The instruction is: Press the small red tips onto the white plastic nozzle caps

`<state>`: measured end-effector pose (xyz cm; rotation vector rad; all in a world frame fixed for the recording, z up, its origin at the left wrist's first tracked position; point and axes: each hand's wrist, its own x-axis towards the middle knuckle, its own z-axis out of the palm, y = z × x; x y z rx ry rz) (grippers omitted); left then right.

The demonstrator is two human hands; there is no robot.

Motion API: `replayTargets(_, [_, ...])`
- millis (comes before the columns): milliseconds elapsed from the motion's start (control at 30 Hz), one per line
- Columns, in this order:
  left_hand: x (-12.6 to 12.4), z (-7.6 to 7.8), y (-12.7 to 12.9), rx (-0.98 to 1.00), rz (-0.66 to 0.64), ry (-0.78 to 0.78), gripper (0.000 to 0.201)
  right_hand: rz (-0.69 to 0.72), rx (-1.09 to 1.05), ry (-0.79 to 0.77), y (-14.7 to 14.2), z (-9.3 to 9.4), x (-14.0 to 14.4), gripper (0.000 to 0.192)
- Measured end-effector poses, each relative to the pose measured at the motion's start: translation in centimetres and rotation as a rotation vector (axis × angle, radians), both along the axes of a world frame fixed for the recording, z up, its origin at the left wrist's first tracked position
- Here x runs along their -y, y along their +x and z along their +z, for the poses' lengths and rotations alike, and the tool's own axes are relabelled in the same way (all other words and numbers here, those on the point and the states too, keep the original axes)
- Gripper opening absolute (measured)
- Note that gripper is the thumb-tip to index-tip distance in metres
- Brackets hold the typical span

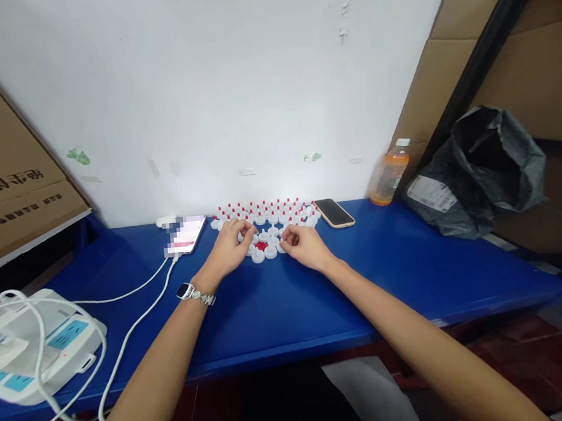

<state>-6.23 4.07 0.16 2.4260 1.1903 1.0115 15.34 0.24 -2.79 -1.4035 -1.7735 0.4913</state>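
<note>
Small white plastic nozzle caps (258, 256) stand in a loose ring on the blue table, around a small pile of red tips (261, 246). At the left of this ring, my left hand (232, 245) has its thumb and forefinger pinched at a white nozzle cap; the fingers partly cover it. My right hand (307, 245) is closed at the right side, fingertips on another white cap (282, 245). Behind both hands, several rows of white caps with red tips (261, 216) stand upright near the wall.
A phone (334, 213) lies right of the caps, and a lit phone (190, 234) on a cable lies left. An orange drink bottle (391, 173) and a grey plastic bag (477, 169) stand at the right. A power strip (54, 358) with looping white cables occupies the left front.
</note>
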Motion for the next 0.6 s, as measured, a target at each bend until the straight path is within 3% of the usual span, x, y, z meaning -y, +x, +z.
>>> replayTargets(200, [0.2, -0.4, 0.7, -0.018, -0.031, 0.017, 0.028, -0.020, -0.057, 0.003, 0.4, 0.6, 0.1, 0.019])
replayTargets(367, [0.3, -0.5, 1.3, -0.010, -0.058, 0.021, 0.029, -0.206, -0.015, 0.091, 2.5, 1.0, -0.6, 0.015])
replayTargets(467, [0.6, -0.5, 1.8, -0.021, -0.070, 0.021, 0.028, -0.287, 0.061, 0.047, 3.5, 0.5, -1.2, 0.021])
replayTargets(600, [0.9, -0.5, 2.4, -0.033, -0.088, 0.020, 0.027, -0.289, 0.120, -0.053, 3.6, -0.3, -1.8, 0.023])
